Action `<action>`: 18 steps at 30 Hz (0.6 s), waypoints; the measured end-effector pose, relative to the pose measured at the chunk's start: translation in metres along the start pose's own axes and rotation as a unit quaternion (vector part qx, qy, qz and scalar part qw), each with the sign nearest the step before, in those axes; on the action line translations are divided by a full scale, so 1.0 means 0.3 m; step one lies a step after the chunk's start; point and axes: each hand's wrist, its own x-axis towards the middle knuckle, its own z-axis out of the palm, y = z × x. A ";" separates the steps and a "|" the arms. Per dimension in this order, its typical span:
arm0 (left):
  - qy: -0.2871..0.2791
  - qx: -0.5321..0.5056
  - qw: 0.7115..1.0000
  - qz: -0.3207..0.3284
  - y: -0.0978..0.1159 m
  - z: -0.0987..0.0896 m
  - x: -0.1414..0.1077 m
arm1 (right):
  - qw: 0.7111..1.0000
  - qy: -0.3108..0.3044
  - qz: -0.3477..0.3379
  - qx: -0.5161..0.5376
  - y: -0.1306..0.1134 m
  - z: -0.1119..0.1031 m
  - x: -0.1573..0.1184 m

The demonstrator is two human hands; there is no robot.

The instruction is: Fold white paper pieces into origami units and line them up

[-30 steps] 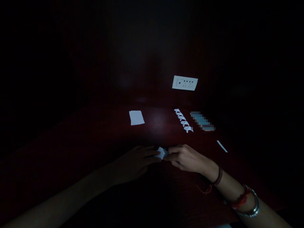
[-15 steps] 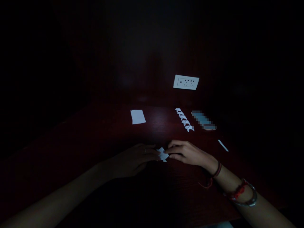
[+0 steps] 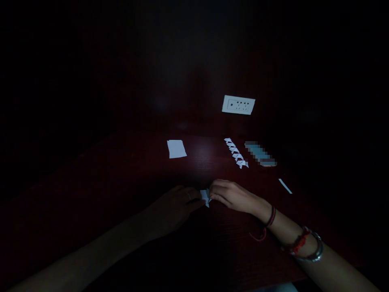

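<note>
A small piece of folded white paper [image 3: 204, 196] lies on the dark red table between my two hands. From the left, my left hand [image 3: 182, 202], with a ring on one finger and mostly in shadow, has its fingertips closed on the paper's left side. My right hand [image 3: 227, 194] pinches the right side, where an edge of the paper stands up under the fingers. Bracelets circle my right wrist. Part of the paper is hidden behind the fingers of both hands.
Farther back on the table are a stack of white paper sheets [image 3: 176, 149], a row of several folded paper pieces [image 3: 234, 151] and a phone [image 3: 260, 153]. To the right lies a thin paper strip [image 3: 285, 186]. A white power socket [image 3: 238, 105] is on the wall.
My right hand has moved slightly left and its fingers have closed over the paper's right side, lifting that part. My left fingers have curled in more.
</note>
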 end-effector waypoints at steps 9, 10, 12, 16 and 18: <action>0.006 0.002 1.000 -0.014 0.024 0.009 -0.001 | 0.999 0.003 0.045 0.017 -0.005 0.021 0.015; 0.004 0.002 1.000 -0.017 0.031 0.007 0.002 | 0.999 0.005 0.046 0.018 -0.005 0.022 0.016; 0.003 -0.007 1.000 -0.022 0.043 0.004 0.004 | 0.999 0.009 0.047 0.022 -0.004 0.024 0.018; 0.009 -0.032 0.999 -0.031 0.053 0.008 -0.005 | 0.998 0.014 0.050 0.028 -0.004 0.028 0.020; 0.011 -0.036 0.999 -0.032 0.053 0.014 -0.009 | 0.998 0.018 0.057 0.035 -0.004 0.033 0.021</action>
